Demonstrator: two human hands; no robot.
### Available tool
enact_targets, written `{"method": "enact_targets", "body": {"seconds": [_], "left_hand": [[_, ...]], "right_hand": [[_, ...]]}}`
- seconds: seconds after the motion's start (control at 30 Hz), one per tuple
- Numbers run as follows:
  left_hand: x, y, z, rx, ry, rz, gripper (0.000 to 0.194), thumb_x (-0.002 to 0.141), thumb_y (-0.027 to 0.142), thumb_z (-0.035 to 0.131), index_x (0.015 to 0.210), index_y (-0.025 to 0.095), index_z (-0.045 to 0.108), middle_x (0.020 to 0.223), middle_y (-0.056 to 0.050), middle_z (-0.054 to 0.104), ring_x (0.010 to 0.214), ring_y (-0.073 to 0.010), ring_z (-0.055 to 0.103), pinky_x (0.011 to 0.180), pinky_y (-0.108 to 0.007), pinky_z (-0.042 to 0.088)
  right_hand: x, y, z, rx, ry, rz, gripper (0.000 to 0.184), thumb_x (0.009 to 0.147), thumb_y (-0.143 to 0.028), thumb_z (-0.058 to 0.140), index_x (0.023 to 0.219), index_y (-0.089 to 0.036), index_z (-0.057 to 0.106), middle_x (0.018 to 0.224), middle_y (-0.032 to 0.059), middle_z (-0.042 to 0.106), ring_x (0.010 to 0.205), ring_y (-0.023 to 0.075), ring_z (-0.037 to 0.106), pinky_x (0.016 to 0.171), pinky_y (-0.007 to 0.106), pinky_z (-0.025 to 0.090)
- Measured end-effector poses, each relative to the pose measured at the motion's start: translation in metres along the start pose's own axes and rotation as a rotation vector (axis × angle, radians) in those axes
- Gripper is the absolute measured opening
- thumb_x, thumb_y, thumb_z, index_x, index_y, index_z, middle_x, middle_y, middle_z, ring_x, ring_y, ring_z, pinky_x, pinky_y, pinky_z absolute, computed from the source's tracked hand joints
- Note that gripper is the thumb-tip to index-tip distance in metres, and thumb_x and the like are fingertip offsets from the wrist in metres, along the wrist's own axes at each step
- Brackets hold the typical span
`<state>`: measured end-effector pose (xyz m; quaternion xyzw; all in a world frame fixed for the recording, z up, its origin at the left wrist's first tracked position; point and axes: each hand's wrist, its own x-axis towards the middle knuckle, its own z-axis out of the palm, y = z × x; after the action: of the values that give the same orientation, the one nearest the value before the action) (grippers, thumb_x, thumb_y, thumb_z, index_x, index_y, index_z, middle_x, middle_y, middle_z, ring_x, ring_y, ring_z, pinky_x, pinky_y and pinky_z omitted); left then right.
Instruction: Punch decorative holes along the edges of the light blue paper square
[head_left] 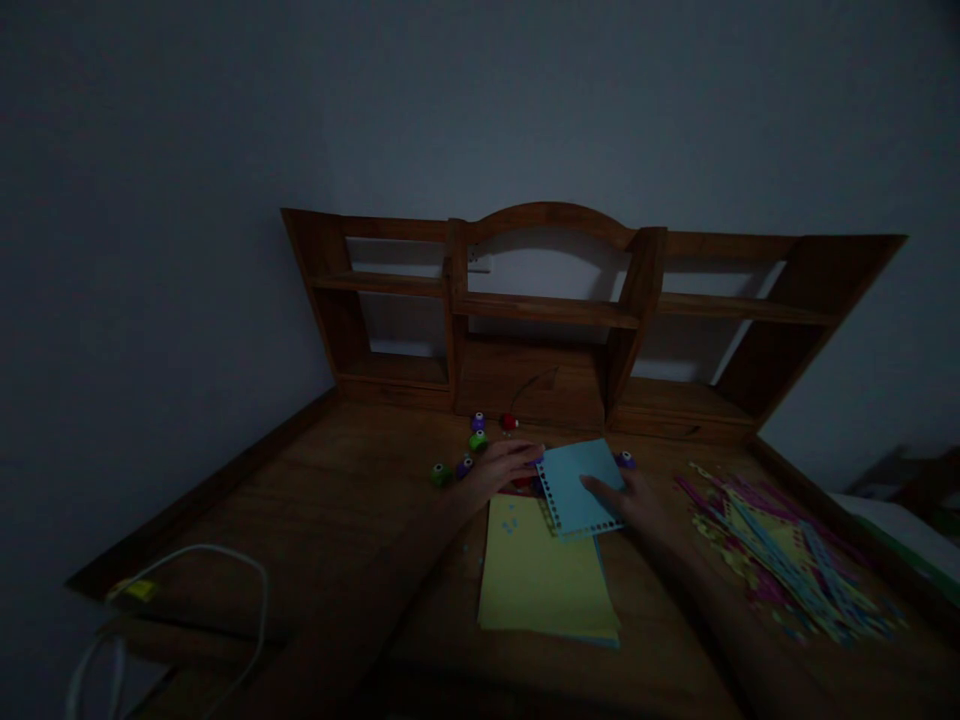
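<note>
In my right hand [630, 500] is a light blue sheet of paper [581, 485], gripped at its right side with the thumb on top. Rows of punched holes run along the sheet's left and bottom edges. My left hand [506, 465] is at the sheet's upper left corner, its fingers over a small purple craft punch [535, 461] that is mostly hidden. Red pieces [523, 482] show beneath that hand. Below lies a stack of yellow paper [544, 575], with small blue paper bits [510, 525] on it.
Several small punches, purple [478, 421], green [440, 474] and red [509, 422], stand left of and behind my hands; another purple punch [625, 460] sits behind my right hand. Colored paper strips [787, 550] pile up at right. A wooden shelf [547, 312] stands behind; a white cable [262, 580] loops at left.
</note>
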<state>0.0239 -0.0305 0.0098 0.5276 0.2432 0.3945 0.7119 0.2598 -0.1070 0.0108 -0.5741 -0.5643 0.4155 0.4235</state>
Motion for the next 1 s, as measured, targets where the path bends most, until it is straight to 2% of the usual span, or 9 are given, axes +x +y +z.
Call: {"method": "enact_targets", "body": {"seconds": [0.3,0.63,1.0], "left_hand": [[-0.002,0.003,0.002,0.037,0.029,-0.060,0.041,0.072,0.041,0.076,0.101,0.012,0.068,0.104,-0.015,0.070,0.094,-0.0271,0.067,0.086,-0.039,0.052],[0.002,-0.003,-0.001,0.100,0.029,-0.002,0.039,0.074,0.042,0.075,0.099,0.013,0.069,0.103,-0.013,0.070,0.091,-0.0247,0.067,0.088,-0.039,0.051],[0.005,-0.005,-0.004,0.106,0.028,0.018,0.039,0.072,0.038,0.077,0.100,0.011,0.070,0.101,-0.013,0.070,0.084,-0.0210,0.067,0.082,-0.037,0.053]], "right_hand": [[0.001,-0.001,0.001,-0.048,0.010,0.014,0.046,0.069,-0.061,0.067,0.075,-0.016,0.065,0.070,0.0071,0.069,0.054,0.0172,0.060,0.048,0.026,0.046],[0.001,0.003,0.002,-0.037,0.004,-0.011,0.045,0.073,-0.059,0.065,0.078,-0.014,0.065,0.072,0.0083,0.068,0.056,0.0168,0.059,0.049,0.026,0.045],[0.001,0.001,0.001,-0.083,-0.016,-0.019,0.045,0.075,-0.058,0.063,0.078,-0.013,0.065,0.071,0.0087,0.068,0.055,0.0168,0.059,0.049,0.026,0.045]]}}
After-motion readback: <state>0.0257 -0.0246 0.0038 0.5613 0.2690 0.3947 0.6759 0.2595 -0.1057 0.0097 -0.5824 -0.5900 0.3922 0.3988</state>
